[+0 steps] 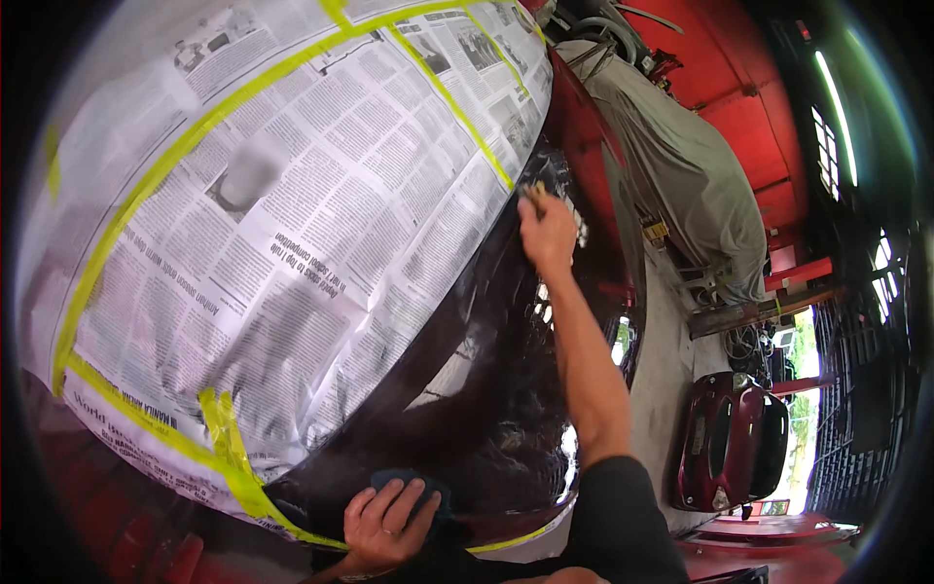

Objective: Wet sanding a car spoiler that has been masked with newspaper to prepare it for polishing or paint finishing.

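A glossy dark maroon car panel [467,389] curves through the middle, wet-looking and streaked. Beside its left edge, newspaper sheets [321,195] cover the car, held by yellow masking tape [448,92]. My right hand [548,232] is stretched far up along the panel, closed on a small tan and dark piece [533,191] whose kind I cannot make out. Low in the picture, my left hand [381,526] lies by the panel's near end, its fingers curled over a dark bluish pad [428,496], partly hidden beneath them.
A grey cover [671,146] drapes a vehicle at the upper right, near a red wall [700,58]. Another maroon car [730,443] stands farther off on the concrete floor [654,409]. Dark metal grilles [856,389] line the right side.
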Tool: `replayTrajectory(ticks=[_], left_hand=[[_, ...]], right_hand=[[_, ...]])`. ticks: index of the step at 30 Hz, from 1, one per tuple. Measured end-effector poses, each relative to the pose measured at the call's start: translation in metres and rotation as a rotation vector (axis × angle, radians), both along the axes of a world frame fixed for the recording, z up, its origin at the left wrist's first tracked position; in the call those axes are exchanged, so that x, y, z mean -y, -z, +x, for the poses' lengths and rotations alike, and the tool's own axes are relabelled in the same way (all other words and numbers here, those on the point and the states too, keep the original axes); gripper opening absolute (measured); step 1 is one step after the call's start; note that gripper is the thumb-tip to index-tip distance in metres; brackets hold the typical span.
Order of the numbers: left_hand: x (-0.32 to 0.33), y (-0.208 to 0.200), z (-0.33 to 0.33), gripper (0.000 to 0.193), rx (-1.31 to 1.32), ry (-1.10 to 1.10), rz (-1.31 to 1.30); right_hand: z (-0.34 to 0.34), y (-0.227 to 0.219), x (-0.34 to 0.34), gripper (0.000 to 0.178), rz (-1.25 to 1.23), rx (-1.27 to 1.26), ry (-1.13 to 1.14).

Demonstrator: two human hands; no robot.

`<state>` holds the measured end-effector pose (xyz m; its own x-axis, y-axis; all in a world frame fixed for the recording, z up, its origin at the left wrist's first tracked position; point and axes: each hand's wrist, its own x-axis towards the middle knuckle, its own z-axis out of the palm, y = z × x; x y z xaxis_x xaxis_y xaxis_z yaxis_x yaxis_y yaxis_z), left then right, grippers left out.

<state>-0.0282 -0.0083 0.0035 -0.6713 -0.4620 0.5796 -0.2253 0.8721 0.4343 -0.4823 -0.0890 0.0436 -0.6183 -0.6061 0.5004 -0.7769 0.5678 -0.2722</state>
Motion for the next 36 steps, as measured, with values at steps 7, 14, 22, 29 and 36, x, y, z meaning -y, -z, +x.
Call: replayTrajectory(ticks=[7,14,22,29,36], left_hand=[[0.002,0.005,0.011,0.018,0.031,-0.036,-0.032],[0.001,0.007,0.006,0.015,0.039,-0.044,-0.021],[-0.001,0.007,-0.007,0.013,0.013,-0.046,-0.062],[0.001,0.013,0.013,0.013,0.041,-0.06,-0.098],[-0.002,0.013,0.0,0.015,0.039,-0.064,-0.097]], right_hand=[[0.107,0.019,-0.027,0.023,-0.055,0.021,-0.207],[0.049,0.005,0.006,0.026,0.004,0.019,-0.086],[-0.013,-0.008,0.005,0.023,0.051,0.067,0.084],[0.142,0.02,-0.037,0.025,-0.112,-0.016,-0.316],[-0.004,0.001,0.028,0.029,0.01,-0.125,0.089]])
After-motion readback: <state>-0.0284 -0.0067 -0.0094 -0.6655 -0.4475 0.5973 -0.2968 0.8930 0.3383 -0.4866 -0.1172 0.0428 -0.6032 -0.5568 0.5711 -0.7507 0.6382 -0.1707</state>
